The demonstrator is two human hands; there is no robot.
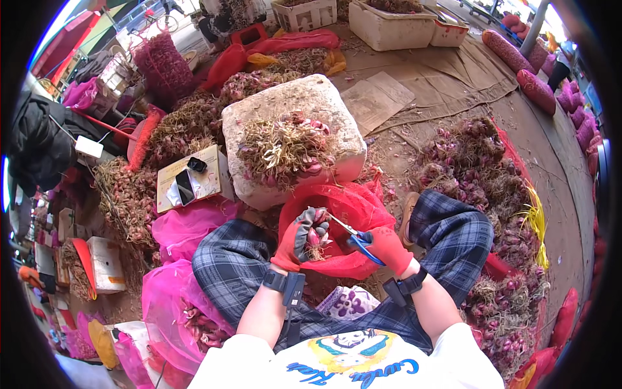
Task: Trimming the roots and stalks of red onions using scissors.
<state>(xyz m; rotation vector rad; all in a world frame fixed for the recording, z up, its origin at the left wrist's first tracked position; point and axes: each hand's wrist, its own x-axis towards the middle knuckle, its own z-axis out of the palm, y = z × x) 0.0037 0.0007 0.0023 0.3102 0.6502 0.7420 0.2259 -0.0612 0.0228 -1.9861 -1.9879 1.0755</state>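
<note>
My left hand (295,241), in a red and grey work glove, grips a small bunch of shallots (317,238) with dry roots hanging down. In my gloved right hand (388,247) is a pair of scissors (362,245) with blue handles; the blades point up and left, close to the top of the bunch. Below both hands a red mesh bag (340,197) lies spread between my knees, its mouth wide. Just beyond it, a heap of shallots with dry stalks (286,146) rests on an upturned white foam box (335,104).
Shallot piles lie to the right (466,165) and left (126,199). A phone (184,187) and a small black device (197,165) sit on a carton (214,170). Pink mesh bags (167,301) crowd my left knee. Foam boxes (393,24) and flat cardboard (376,99) are farther off.
</note>
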